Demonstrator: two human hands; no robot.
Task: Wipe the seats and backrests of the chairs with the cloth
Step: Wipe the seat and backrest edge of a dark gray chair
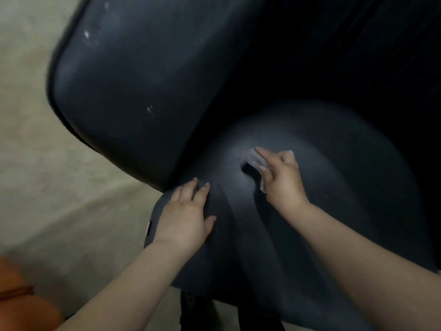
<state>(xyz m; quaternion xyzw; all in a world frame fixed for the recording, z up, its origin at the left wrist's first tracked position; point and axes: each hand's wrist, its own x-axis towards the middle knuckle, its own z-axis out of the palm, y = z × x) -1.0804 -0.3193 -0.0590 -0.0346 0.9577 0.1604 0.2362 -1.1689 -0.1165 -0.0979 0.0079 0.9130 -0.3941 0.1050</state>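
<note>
A dark grey office chair fills the view. Its seat (334, 187) lies in front of me and its backrest (133, 91) rises at the upper left, with a few pale scuff marks on it. My right hand (281, 177) lies with straight fingers on a small pale cloth (254, 161), pressing it against the middle of the seat; most of the cloth is hidden under the hand. My left hand (186, 216) rests flat on the seat's left edge, close to the base of the backrest, fingers spread and holding nothing.
Beige floor (47, 199) runs along the left side. An orange-brown object (21, 304) sits at the bottom left corner. The chair's black base (195, 309) shows below the seat. The upper right is very dark.
</note>
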